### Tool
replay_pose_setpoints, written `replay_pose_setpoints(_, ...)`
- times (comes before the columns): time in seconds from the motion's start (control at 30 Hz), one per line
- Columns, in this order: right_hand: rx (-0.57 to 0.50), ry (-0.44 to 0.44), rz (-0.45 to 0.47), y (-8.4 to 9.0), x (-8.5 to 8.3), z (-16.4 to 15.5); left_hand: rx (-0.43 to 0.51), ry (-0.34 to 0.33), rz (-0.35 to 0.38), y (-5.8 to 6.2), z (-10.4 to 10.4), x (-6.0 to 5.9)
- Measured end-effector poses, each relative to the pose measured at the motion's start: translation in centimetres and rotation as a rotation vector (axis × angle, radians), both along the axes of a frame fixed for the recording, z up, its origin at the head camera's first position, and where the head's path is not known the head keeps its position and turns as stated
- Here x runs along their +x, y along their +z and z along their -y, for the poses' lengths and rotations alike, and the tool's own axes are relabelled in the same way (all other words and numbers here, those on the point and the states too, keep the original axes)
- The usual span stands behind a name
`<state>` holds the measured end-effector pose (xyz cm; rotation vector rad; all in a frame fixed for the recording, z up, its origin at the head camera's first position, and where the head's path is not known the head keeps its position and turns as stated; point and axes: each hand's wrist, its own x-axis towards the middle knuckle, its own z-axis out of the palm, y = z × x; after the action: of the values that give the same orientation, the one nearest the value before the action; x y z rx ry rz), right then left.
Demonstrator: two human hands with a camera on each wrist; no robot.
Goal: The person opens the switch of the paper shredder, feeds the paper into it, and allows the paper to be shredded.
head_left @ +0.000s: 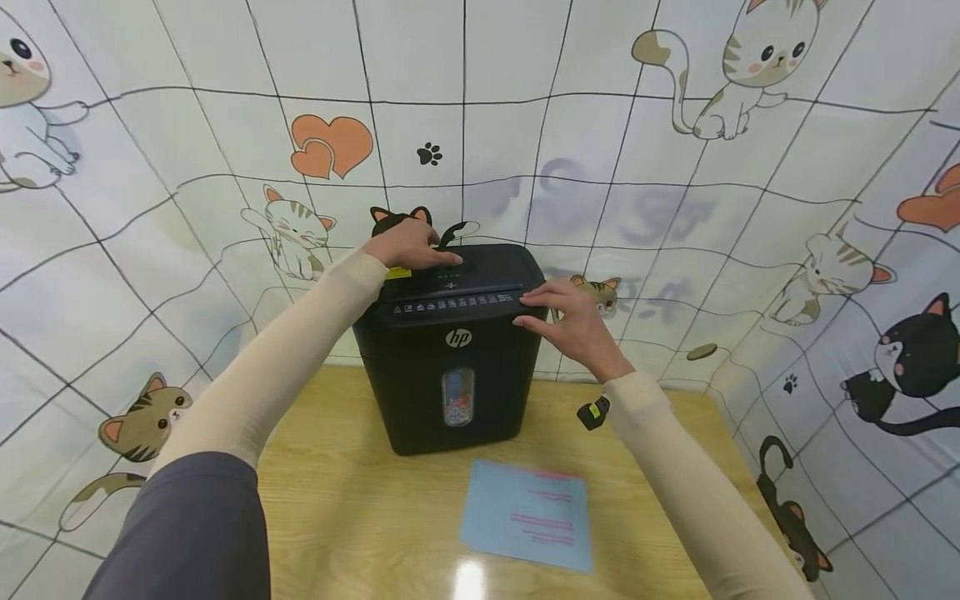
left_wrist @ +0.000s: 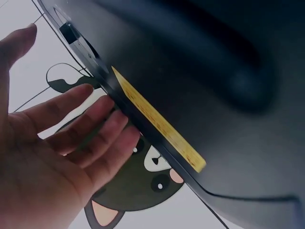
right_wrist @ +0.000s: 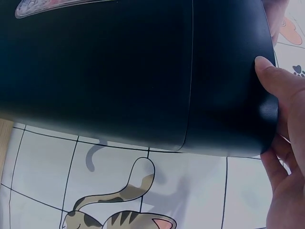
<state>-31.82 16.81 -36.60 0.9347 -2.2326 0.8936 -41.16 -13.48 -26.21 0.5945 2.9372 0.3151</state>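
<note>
A black HP paper shredder (head_left: 405,375) stands upright on the wooden table. Paper scraps show through its small front window (head_left: 458,398). My left hand (head_left: 408,244) is over the back left of its lid; in the left wrist view the hand (left_wrist: 57,157) has its fingers extended at the rear edge, beside a yellow label (left_wrist: 159,124). At the front right corner, my right hand (head_left: 573,325) grips the lid. In the right wrist view that hand (right_wrist: 290,109) has its thumb on the front face and its other fingers around the edge.
A light blue sheet with pink lines (head_left: 525,517) lies flat on the table (head_left: 337,517) in front of the shredder. Behind and at both sides hangs a white cloth (head_left: 495,142) with a grid and cartoon cats.
</note>
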Motion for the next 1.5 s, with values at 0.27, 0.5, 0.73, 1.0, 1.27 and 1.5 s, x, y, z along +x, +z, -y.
replay_pose_setpoints(0.27, -0.003, -0.017, 0.077, -0.2, 0.0, 0.3, -0.012, 0.093, 0.030, -0.2, -0.5, -0.7)
replay_pose_setpoints(0.5, -0.007, -0.032, 0.067, -0.3, 0.1, 0.1, -0.045, 0.101, 0.061, -0.1, -1.2, -1.1)
replay_pose_setpoints(0.73, -0.012, -0.028, 0.030, -0.5, 0.0, 0.0, -0.089, 0.129, 0.138, 0.5, -1.5, -1.2)
replay_pose_setpoints(1.0, -0.024, -0.014, 0.004, -0.6, -0.1, 0.1, -0.112, 0.137, 0.171, 0.6, -1.4, -1.6)
replay_pose_setpoints(1.27, -0.022, -0.020, 0.008, -0.8, -0.3, 0.0, -0.115, 0.133, 0.181, 0.6, -1.3, -1.5)
replay_pose_setpoints(1.5, -0.018, -0.028, 0.023, -0.7, -0.1, 0.0, -0.117, 0.119, 0.187, 0.6, -1.4, -1.4)
